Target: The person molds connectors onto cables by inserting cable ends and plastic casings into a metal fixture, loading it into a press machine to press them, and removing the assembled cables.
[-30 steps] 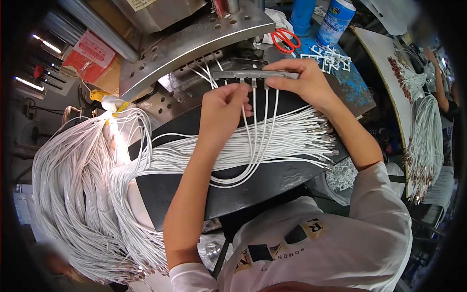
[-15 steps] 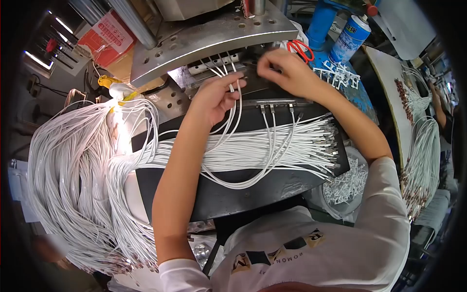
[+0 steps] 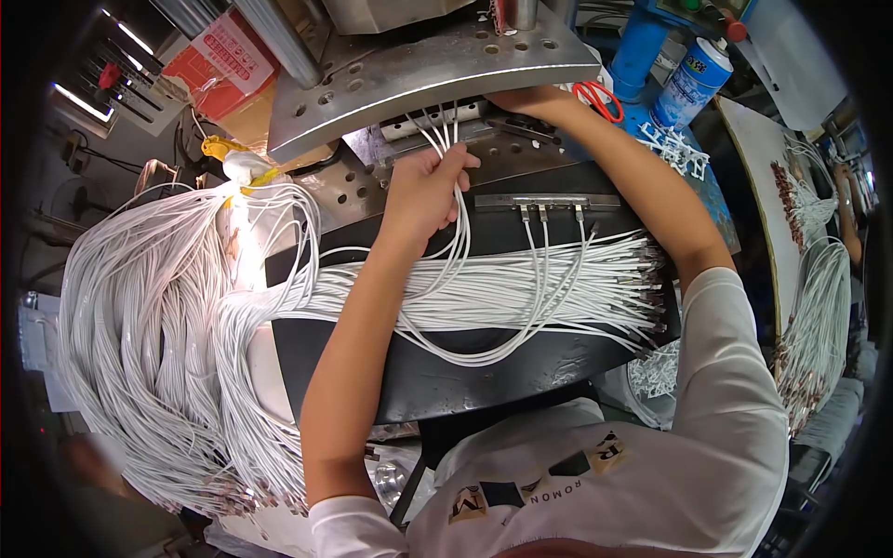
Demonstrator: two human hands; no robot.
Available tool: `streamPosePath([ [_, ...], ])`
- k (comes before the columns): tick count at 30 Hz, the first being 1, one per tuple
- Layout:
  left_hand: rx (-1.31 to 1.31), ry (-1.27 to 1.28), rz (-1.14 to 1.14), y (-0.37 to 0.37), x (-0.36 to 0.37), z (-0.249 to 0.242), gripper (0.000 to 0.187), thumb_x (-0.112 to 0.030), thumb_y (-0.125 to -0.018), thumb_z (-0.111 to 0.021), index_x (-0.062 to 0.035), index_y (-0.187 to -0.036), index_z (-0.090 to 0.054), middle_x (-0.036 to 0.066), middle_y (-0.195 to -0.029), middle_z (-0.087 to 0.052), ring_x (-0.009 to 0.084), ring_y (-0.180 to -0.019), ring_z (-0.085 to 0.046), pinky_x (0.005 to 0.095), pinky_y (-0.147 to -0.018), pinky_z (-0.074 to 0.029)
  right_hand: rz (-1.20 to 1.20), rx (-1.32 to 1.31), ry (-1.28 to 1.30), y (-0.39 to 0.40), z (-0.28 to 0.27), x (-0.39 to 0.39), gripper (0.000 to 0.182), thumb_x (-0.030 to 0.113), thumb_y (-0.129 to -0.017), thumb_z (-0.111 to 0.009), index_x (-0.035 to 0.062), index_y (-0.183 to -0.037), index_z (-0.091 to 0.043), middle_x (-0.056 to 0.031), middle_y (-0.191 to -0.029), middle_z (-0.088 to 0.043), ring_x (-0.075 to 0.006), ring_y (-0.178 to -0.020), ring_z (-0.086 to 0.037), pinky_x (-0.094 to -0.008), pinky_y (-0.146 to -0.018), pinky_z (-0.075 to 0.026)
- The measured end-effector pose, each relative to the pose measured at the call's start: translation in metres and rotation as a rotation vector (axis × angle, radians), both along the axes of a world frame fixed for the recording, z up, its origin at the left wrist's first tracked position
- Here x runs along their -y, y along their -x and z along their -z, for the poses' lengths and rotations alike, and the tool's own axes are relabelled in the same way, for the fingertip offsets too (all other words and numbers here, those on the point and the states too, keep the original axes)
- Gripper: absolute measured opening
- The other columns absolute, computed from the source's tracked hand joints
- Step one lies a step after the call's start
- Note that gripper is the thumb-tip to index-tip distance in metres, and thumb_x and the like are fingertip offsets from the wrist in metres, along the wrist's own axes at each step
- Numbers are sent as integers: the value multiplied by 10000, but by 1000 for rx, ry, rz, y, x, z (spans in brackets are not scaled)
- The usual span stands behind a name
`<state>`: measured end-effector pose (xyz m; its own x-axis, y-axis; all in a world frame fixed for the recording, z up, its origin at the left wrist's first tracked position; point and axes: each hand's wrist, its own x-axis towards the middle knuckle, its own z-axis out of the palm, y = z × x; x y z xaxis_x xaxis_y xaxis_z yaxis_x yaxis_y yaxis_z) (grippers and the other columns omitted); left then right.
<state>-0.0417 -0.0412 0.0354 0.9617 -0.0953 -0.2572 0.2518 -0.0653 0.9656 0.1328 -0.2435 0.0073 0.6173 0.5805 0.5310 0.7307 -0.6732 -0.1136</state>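
My left hand point(image 3: 426, 191) is closed around a few white cables point(image 3: 439, 137), whose far ends run up into the metal mould block point(image 3: 423, 125) under the press plate point(image 3: 437, 86). My right hand point(image 3: 527, 100) reaches beneath the right part of that plate, and its fingers are hidden there. Right of my left hand, a slim metal bar point(image 3: 549, 201) lies on the black work surface point(image 3: 446, 391), with three cable connectors seated along its front. A thick bundle of white cables point(image 3: 521, 284) lies across the black surface, connector ends to the right.
A large hank of white cables point(image 3: 139, 344) hangs at left, tied with a yellow strap point(image 3: 226, 147). Red-handled scissors point(image 3: 598, 99), a spray can point(image 3: 693, 84) and white plastic scraps point(image 3: 677, 149) stand at back right. A scrap bin point(image 3: 654, 377) sits low right. More cables point(image 3: 819, 316) lie far right.
My right hand has moved from beside the left hand to under the press plate. My left fingers have closed more around the cables. The view has shifted slightly.
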Motion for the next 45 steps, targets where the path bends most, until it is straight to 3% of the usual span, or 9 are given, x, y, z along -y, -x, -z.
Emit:
streamPosePath([
  [6,233,-340,427,48,-33,-56,270,-247,-1055,-622,-9,-1065,-748,17,-741,-649,72,-464,-532,249,-423,-401,23,-59,13,4,-5,8,303,300,-1021,-560,60,-1174,-665,-171,-1111,-705,-323,-1027,-676,-426,-929,-537],
  [10,527,107,-138,72,-126,-25,230,-252,-1029,-687,-26,-1060,-715,21,-808,-656,73,-650,-628,213,-544,-478,33,-163,50,12,-2,23,300,213,-1010,-524,18,-1197,-654,-201,-1082,-697,-340,-1019,-684,-431,-889,-541],
  [12,449,198,-861,71,-120,-42,310,-295,-1024,-703,-20,-1152,-640,-11,-792,-577,55,-597,-457,199,-565,-389,5,-202,-18,50,-12,34,307,177,-1016,-531,-12,-1227,-648,-257,-1129,-682,-435,-1117,-631,-476,-959,-510],
  [14,469,-69,-1072,73,-146,-26,346,-304,-1007,-734,-22,-1173,-620,2,-937,-576,44,-763,-496,205,-671,-406,-57,-100,-194,85,-19,36,278,174,-1009,-567,0,-1196,-677,-257,-1082,-688,-439,-1109,-629,-497,-962,-506],
  [16,764,-387,-829,83,-105,-23,382,-200,-990,-753,-61,-1278,-544,-18,-964,-535,72,-862,-494,244,-770,-439,65,-152,83,116,-35,35,321,282,-1043,-608,-14,-1149,-674,-211,-1113,-651,-416,-1076,-612,-499,-909,-494],
  [20,808,-582,263,101,3,-53,165,-116,-879,-803,-42,-977,-692,87,-969,-661,224,-916,-647,336,-803,-502,28,51,2,141,-13,38,212,231,-965,-695,29,-1017,-654,-140,-1022,-603,-353,-1036,-597,-460,-894,-486],
  [22,863,-592,471,97,34,-39,177,-136,-879,-792,-29,-986,-699,107,-926,-646,274,-862,-631,359,-747,-483,5,2,-27,157,-16,49,193,191,-943,-714,30,-1013,-636,-136,-1023,-591,-354,-1026,-597,-459,-882,-485],
  [30,697,-683,515,91,63,-31,175,-186,-904,-724,-26,-971,-704,121,-912,-658,310,-911,-656,420,-791,-511,84,-458,5,216,-34,119,278,238,-955,-731,18,-1087,-623,-152,-1039,-601,-360,-1025,-596,-463,-892,-473],
  [45,472,-550,722,72,52,-28,247,-179,-968,-680,-71,-1185,-632,69,-948,-499,234,-992,-505,343,-880,-445,44,-445,-70,213,-20,118,239,156,-943,-724,6,-1097,-620,-137,-1097,-591,-351,-1087,-557,-446,-956,-460],
])
